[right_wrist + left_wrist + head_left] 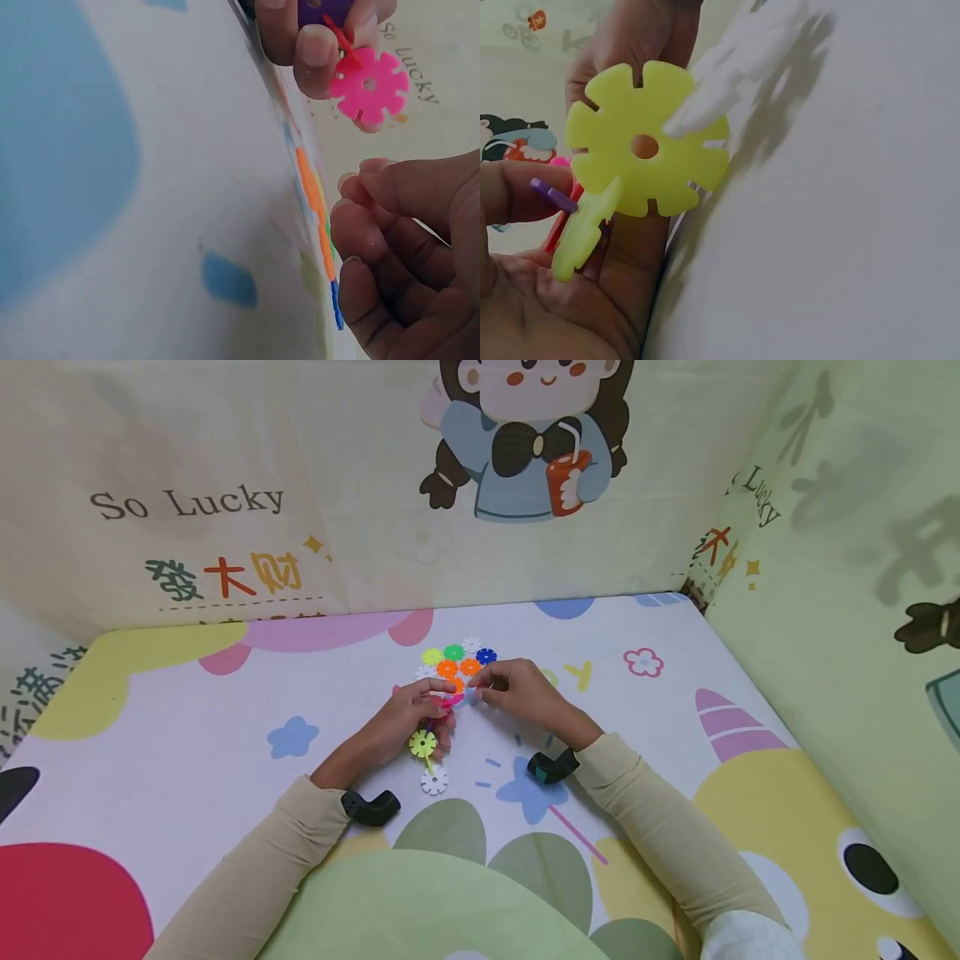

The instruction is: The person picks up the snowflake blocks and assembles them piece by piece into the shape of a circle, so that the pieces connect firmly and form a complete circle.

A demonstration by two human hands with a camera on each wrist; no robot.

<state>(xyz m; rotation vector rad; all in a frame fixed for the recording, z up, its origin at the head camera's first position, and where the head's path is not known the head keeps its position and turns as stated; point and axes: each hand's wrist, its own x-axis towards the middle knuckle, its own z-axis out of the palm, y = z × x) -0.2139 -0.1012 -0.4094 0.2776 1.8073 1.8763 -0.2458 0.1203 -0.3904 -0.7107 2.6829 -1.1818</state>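
Note:
My left hand (396, 720) grips a chain of slotted plastic snowflake discs joined at their notches. A pink disc (386, 91) stands at the upper end, with a red disc (339, 34) and a purple disc (322, 12) by the left fingers. Lower down, a yellow disc (679, 165) faces the left wrist camera, joined to another yellow disc (585, 236) seen edge-on. From the bottom hangs a white disc (434, 780), blurred in the left wrist view. Close beside the pink disc is my right hand (525, 695), fingers curled and thumb against the forefinger, with nothing visible between them.
Beyond the hands lies a cluster of loose discs: a yellow one (432, 657), a green one (453, 652), several orange ones (470, 667), a dark blue one (486, 656) and white ones (471, 644). A printed cloth (225, 752) covers the table; printed fabric walls (360, 510) stand behind and right.

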